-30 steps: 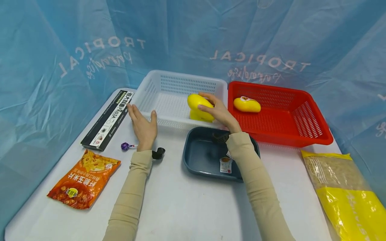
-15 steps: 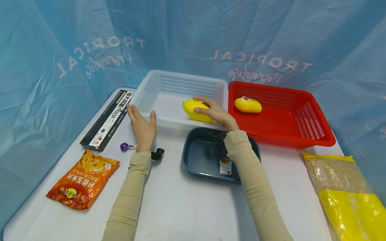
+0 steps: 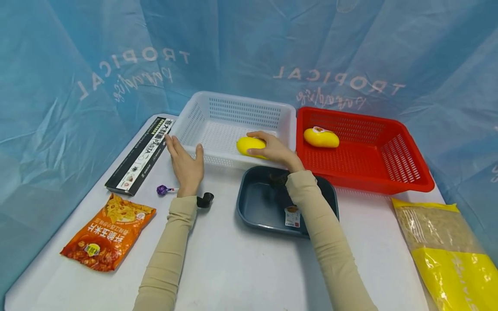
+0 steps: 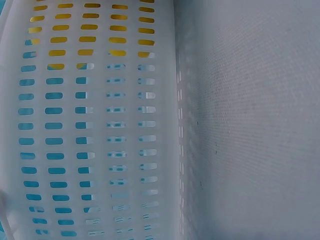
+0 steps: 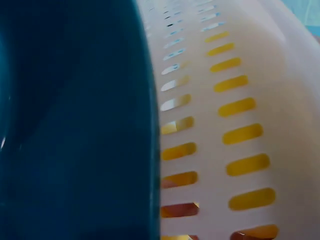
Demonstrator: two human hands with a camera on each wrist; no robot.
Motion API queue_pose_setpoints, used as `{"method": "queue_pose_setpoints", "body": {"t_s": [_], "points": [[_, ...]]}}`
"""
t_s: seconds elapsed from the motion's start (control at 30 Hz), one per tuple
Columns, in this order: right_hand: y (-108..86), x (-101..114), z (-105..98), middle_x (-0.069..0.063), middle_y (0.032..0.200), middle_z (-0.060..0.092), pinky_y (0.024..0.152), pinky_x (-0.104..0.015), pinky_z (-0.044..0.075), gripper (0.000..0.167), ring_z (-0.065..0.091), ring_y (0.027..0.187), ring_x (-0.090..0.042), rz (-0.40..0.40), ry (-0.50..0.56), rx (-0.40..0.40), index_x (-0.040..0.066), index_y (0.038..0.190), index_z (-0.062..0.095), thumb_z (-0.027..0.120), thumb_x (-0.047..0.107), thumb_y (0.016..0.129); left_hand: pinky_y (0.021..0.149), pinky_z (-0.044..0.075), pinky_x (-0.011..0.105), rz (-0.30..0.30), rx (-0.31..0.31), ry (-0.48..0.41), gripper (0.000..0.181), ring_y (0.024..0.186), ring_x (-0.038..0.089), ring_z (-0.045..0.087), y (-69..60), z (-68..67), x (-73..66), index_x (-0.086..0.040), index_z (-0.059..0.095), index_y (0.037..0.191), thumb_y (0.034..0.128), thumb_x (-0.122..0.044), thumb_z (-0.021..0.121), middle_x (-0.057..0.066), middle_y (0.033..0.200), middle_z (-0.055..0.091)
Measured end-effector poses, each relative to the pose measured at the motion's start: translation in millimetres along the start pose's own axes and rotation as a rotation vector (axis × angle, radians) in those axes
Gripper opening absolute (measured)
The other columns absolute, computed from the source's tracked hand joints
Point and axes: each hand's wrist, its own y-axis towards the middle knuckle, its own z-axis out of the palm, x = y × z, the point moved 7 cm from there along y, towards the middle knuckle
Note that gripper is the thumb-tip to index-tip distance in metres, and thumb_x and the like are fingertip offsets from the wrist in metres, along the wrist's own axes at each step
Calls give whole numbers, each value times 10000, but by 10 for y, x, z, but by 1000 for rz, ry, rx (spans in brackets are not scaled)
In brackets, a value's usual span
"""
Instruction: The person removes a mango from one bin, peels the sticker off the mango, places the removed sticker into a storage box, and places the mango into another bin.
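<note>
In the head view my right hand (image 3: 275, 150) grips a yellow mango (image 3: 249, 145) inside the white slotted basket (image 3: 225, 160), at its front right. Fingers lie over the mango's top and the thumb along its near side. My left hand (image 3: 187, 167) is at the basket's front left corner, fingers extended and thumb apart, holding nothing. Through the slots of the basket wall (image 4: 167, 120), the left wrist view shows yellow. Yellow also shows through the wall (image 5: 207, 150) in the right wrist view; neither wrist view shows a whole hand.
A red basket (image 3: 362, 185) on the right contains another mango (image 3: 321, 138). A dark blue tray (image 3: 256, 218) stands before the white basket. Left are a pasta box (image 3: 140, 155), a lollipop (image 3: 161, 190) and an orange snack bag (image 3: 109, 233). A yellow pasta bag (image 3: 447, 255) lies far right.
My right hand has lowered the mango into the white basket, also shifting slightly left. The left hand has stayed at the basket's corner.
</note>
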Motion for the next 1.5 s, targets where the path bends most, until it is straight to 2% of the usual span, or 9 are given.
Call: {"method": "queue_pose_setpoints", "body": {"t_s": [0.37, 0.5, 0.67, 0.9, 1.2, 1.37, 1.5], "points": [[10, 15, 33, -78, 1456, 480, 1137, -452, 332, 568, 432, 1279, -266, 1, -73, 6, 145, 1411, 500, 668, 258, 880, 1213, 208, 424, -21, 20, -22, 814, 1482, 356, 187, 18, 16, 20, 25, 122, 1533, 959, -370, 542, 81, 1647, -36], [-5, 8, 39, -75, 1452, 487, 1137, -452, 336, 506, 438, 1286, -267, 23, -104, 11, 154, 1381, 536, 650, 224, 893, 1214, 205, 426, -21, 22, -21, 813, 1485, 351, 182, 11, 16, 17, 23, 121, 1534, 959, -363, 545, 85, 1646, -36], [-13, -17, 34, -69, 1418, 513, 1116, -444, 360, 470, 457, 1252, -263, 51, -111, -2, 176, 1350, 569, 652, 256, 895, 1210, 215, 432, -22, 27, -19, 816, 1478, 362, 198, 7, 18, 3, 20, 118, 1535, 959, -365, 547, 80, 1647, -41], [-29, -22, 11, -100, 1384, 557, 1113, -459, 365, 488, 481, 1271, -276, 75, -43, -21, 151, 1364, 551, 642, 287, 904, 1207, 223, 432, -24, 28, -15, 805, 1485, 348, 185, 16, 21, 1, 17, 117, 1537, 965, -367, 534, 84, 1646, -42], [-33, 2, -47, -80, 1320, 600, 1087, -422, 407, 455, 528, 1225, -249, 53, -1, -105, 133, 1328, 580, 629, 302, 908, 1205, 227, 440, -30, 22, -14, 807, 1477, 363, 203, 1, 11, -1, 19, 117, 1536, 963, -358, 542, 91, 1646, -36], [-73, 28, -66, -70, 1322, 605, 1082, -418, 414, 434, 540, 1213, -240, 6, 56, -127, 126, 1316, 589, 622, 290, 915, 1225, 136, 473, -31, 32, -1, 812, 1496, 402, 74, 3, 13, -2, 23, 104, 1536, 964, -361, 534, 92, 1644, -59], [-135, 81, -76, -76, 1354, 582, 1096, -412, 404, 451, 529, 1231, -242, -36, 107, -89, 100, 1343, 563, 611, 271, 928, 1217, 57, 538, -25, 53, 25, 808, 1480, 462, -26, 19, 1, -22, 30, 97, 1534, 969, -369, 515, 118, 1639, -77]]}}
